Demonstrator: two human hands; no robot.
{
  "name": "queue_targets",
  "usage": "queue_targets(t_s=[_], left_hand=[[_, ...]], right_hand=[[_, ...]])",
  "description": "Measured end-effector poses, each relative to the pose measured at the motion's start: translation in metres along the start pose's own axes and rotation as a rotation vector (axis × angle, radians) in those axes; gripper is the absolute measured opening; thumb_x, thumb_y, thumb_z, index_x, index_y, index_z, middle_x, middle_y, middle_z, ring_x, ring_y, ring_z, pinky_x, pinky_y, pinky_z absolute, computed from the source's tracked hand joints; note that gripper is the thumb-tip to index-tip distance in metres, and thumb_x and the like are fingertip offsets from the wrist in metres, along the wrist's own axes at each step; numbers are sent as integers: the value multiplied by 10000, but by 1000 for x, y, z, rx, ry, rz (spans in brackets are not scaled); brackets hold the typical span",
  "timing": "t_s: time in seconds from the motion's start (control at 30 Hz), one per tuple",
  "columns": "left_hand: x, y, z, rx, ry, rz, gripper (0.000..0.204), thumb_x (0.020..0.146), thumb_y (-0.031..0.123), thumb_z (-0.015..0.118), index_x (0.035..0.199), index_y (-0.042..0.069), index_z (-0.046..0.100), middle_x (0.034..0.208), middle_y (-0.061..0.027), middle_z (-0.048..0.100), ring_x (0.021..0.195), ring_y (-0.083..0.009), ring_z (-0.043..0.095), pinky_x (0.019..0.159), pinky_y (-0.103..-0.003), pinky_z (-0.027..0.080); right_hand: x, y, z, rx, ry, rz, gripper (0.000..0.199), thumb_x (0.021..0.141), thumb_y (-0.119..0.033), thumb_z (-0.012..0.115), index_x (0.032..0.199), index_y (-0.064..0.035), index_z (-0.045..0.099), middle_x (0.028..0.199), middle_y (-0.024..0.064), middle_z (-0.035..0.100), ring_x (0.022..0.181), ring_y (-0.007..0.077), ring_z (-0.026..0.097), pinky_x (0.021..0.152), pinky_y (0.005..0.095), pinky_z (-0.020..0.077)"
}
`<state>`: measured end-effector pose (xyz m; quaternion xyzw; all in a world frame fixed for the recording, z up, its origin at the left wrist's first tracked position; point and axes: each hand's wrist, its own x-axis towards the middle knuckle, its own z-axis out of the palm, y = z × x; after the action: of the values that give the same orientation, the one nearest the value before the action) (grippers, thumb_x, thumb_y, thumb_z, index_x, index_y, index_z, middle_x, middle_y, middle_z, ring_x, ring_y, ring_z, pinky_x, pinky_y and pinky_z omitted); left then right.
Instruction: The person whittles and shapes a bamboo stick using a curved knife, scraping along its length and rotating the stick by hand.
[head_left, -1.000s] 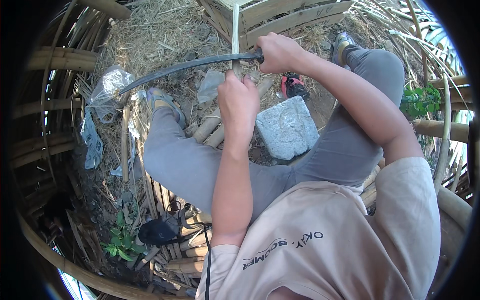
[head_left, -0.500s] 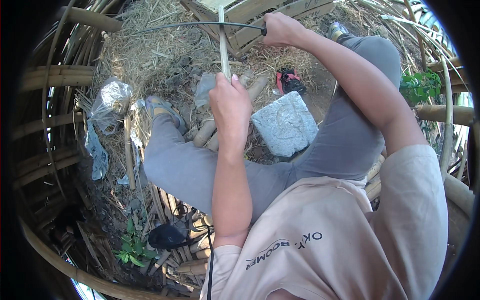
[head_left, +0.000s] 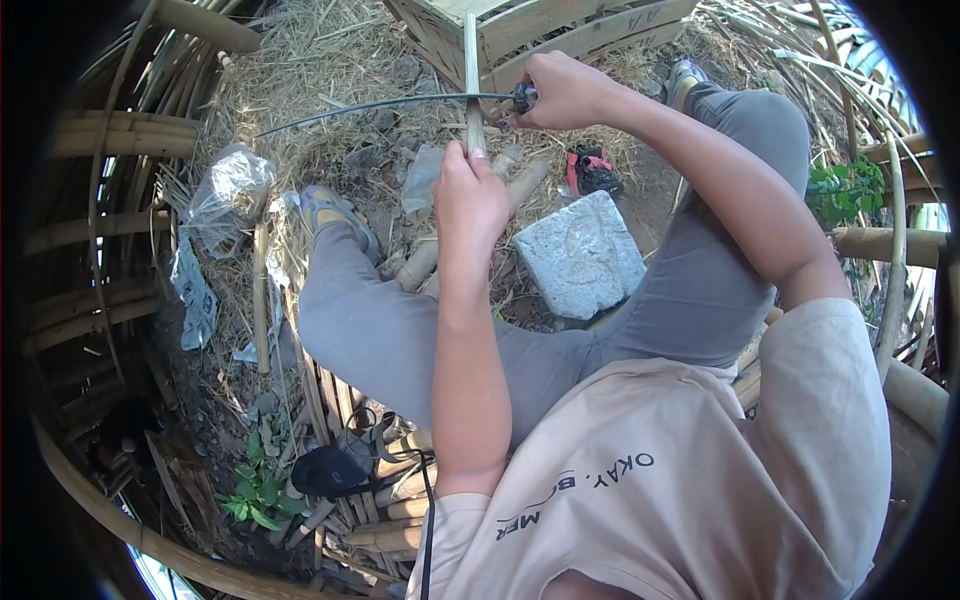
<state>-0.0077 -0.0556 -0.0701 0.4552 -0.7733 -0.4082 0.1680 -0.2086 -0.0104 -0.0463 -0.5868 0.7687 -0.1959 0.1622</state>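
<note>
My left hand (head_left: 470, 200) is closed round the lower end of a pale bamboo strip (head_left: 471, 60), which stands out away from me. Gripped in my right hand (head_left: 565, 92) is the dark handle of a long, thin, slightly curved knife (head_left: 370, 105). Its blade is seen edge-on and points left. It crosses the strip a little beyond my left fingers and appears to touch it. Below and right of my left hand, between my legs, lies a rough grey stone block (head_left: 582, 255).
A slatted wooden crate (head_left: 580, 35) stands at the far side. Clear plastic bags (head_left: 232, 190) lie to the left, and a red and black item (head_left: 592, 172) beyond the block. A dark sandal-like thing (head_left: 330, 470) sits on bamboo pieces at lower left. Bamboo poles (head_left: 890, 245) surround me.
The knife has slid down the strip toward my left hand. My right hand has come nearer to me. The whole view has shifted slightly to the right.
</note>
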Motion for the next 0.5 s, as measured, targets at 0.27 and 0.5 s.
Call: queue_targets(t_s=[0.27,0.5], left_hand=[[3,7,3,-391,-135,-216,276,1075,314,464,1072,54,556,727,32,499,534,-41,421,416,-237,302],[7,4,16,-430,-214,-255,298,1062,381,494,970,99,523,712,48,465,506,-28,381,407,-214,248]], right_hand=[[-4,-1,-3,29,33,-58,468,773,-391,824,872,51,711,791,246,679,826,404,682,740,438,535],[-12,5,6,-2,28,-77,402,803,-356,783,853,36,711,780,252,676,826,418,683,754,468,548]])
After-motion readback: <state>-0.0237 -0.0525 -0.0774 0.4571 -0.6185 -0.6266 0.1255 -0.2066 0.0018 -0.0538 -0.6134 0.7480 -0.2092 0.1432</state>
